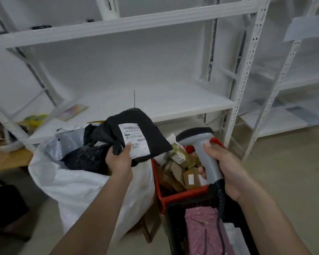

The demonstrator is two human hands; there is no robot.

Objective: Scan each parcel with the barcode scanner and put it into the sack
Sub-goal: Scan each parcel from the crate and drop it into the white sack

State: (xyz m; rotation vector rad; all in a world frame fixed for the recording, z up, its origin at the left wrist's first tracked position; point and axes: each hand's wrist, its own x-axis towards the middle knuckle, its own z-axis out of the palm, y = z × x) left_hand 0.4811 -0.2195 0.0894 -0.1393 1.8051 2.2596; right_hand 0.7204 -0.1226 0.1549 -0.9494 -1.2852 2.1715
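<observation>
The left hand (119, 161) pinches a black parcel (136, 133) at its label. At three o'clock, the right hand (226, 173) is wrapped tight around the scanner (201, 144).

black parcel (136, 129) with white label (134, 140), grey scanner (201, 144), white sack (77, 190), red crate (180, 195)

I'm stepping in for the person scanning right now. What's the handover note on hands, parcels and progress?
Left hand: holds the black parcel, label up, above the white sack.
Right hand: grips the barcode scanner, head toward that parcel.
Done: some dark and grey bags already lie in the sack.
Left: bag this parcel once scanned (scan not confirmable), then work through the boxes in the red crate and the pink parcel.
</observation>
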